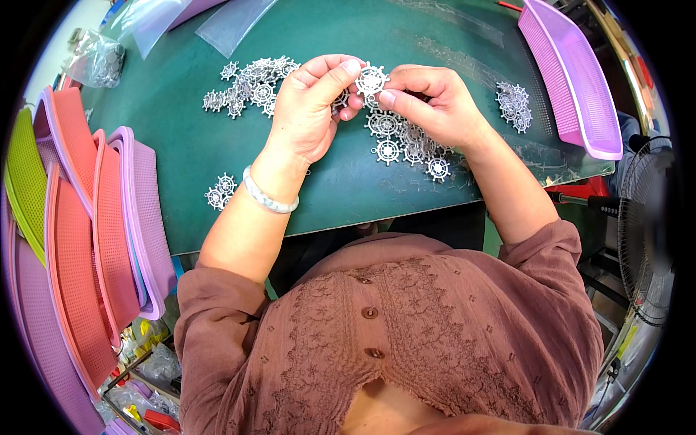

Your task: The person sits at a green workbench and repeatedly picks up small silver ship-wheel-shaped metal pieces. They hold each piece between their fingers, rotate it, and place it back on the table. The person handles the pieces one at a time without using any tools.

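Observation:
Between my two hands, above the green tabletop, is a silver ship's-wheel charm [371, 80]. My left hand [308, 109], with a pale bangle [270, 196] on its wrist, pinches its left side between thumb and fingers. Another wheel charm [339, 101] shows partly behind the left fingers; whether they hold it I cannot tell. The thumb and forefinger of my right hand [441, 105] close on the lower right edge of the pinched charm. Below the hands lies a pile of like charms [388, 151], partly covered by the right hand. A second heap [262, 93] lies left of my left hand.
Small charm clusters lie near the front left [220, 193] and at the right [513, 106]. A purple basket [573, 80] stands at the right edge, near a fan [641, 225]. Stacked pink baskets [83, 261] crowd the left. Clear plastic [232, 25] lies at the back.

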Demonstrator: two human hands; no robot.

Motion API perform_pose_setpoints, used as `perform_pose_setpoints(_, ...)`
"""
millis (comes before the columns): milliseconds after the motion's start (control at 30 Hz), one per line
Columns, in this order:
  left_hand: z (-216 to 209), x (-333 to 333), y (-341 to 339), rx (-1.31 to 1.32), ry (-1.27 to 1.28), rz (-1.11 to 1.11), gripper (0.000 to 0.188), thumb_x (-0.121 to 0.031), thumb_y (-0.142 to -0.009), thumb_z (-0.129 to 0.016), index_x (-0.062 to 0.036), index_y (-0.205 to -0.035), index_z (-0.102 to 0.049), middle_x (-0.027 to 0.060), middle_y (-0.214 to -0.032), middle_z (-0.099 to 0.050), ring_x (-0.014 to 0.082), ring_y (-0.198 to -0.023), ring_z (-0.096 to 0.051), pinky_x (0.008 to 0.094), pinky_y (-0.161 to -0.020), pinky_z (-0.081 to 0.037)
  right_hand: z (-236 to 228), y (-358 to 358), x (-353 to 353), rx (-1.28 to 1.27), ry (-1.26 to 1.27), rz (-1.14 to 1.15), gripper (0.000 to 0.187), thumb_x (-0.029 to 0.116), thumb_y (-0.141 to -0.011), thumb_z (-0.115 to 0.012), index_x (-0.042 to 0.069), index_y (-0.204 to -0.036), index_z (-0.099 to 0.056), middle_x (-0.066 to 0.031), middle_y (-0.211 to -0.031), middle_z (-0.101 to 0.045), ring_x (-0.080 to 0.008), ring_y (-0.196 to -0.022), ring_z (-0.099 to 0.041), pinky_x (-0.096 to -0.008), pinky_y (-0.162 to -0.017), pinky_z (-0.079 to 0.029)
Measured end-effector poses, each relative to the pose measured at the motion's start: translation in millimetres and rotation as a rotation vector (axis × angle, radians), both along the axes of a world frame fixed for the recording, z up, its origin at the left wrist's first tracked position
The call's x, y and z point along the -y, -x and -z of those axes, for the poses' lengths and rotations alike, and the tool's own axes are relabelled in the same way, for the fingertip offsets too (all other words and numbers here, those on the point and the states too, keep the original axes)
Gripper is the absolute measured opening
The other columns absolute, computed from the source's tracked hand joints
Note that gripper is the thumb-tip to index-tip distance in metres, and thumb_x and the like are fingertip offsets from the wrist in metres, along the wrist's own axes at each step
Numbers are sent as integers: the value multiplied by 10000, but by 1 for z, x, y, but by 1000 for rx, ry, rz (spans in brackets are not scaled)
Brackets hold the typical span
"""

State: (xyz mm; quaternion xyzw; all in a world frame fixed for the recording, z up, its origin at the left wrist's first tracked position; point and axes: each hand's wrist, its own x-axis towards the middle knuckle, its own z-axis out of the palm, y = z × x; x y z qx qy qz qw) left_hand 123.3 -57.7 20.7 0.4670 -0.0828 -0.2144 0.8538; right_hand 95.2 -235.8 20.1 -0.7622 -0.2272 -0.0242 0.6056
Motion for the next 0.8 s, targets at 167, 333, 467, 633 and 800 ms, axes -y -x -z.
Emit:
perform_pose_setpoints(167, 0, 0, 1, 10, -8, -5, 119, -131, -819, -589, -27, -872, -612, 22, -696, -571, 81, -563, -507, 195, -477, -376, 1, -1, 0, 36, 16, 0, 103, 91, -784, -618, -11, -788, -617, 2, -672, -557, -47, -606, -483, -194, -534, -382)
perform_pose_setpoints(333, 0, 0, 1, 29, -17, -10, 127, -136, -817, -594, -27, -876, -621, 20, -699, -571, 77, -565, -505, 191, -478, -372, 0, -1, 0, 42, 27, 6, 95, 82, -782, -616, -13, -787, -615, -3, -680, -556, -50, -609, -487, -193, -537, -383)
perform_pose_setpoints(467, 1, 0, 1, 38, -21, -14, 141, -131, -827, -576, -11, -887, -622, 24, -702, -569, 82, -574, -507, 196, -482, -375, 0, 0, 1, -4, 7, 14, 98, 87, -782, -616, -10, -788, -617, 4, -679, -553, -45, -610, -480, -195, -536, -379)
perform_pose_setpoints(633, -1, -1, 1, 9, 2, -8, 181, -124, -846, -522, 18, -911, -614, 38, -710, -565, 97, -585, -511, 212, -490, -382, 1, -1, 1, -77, -39, 39, 123, 112, -784, -617, -10, -801, -622, 12, -682, -557, -40, -613, -472, -198, -538, -376)
perform_pose_setpoints(800, -2, -1, 1, 4, 15, 7, 195, -84, -826, -489, 32, -939, -598, 55, -735, -571, 106, -603, -510, 217, -499, -380, 3, -2, 2, -99, -72, 44, 138, 123, -787, -615, -13, -811, -624, 15, -676, -556, -41, -616, -471, -198, -543, -378)
